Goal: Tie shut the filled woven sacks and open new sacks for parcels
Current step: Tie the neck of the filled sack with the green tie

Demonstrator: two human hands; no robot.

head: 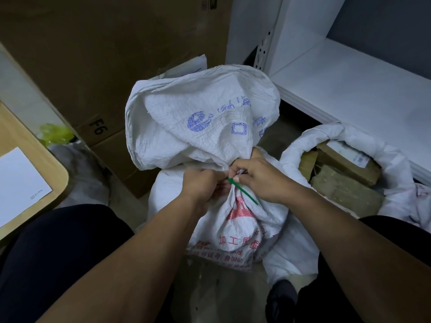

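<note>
Our left hand (202, 183) grips the gathered neck of the sack (242, 220) and our right hand (264, 180) pinches the green tie (246, 193); if either slackens before cinching, the neck could spring open.

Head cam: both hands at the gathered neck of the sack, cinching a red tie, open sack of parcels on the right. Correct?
The tie is green, not red; the head view shows it. Otherwise right: left hand and right hand are at the gathered neck of the sack, open sack of parcels on the right.
</note>
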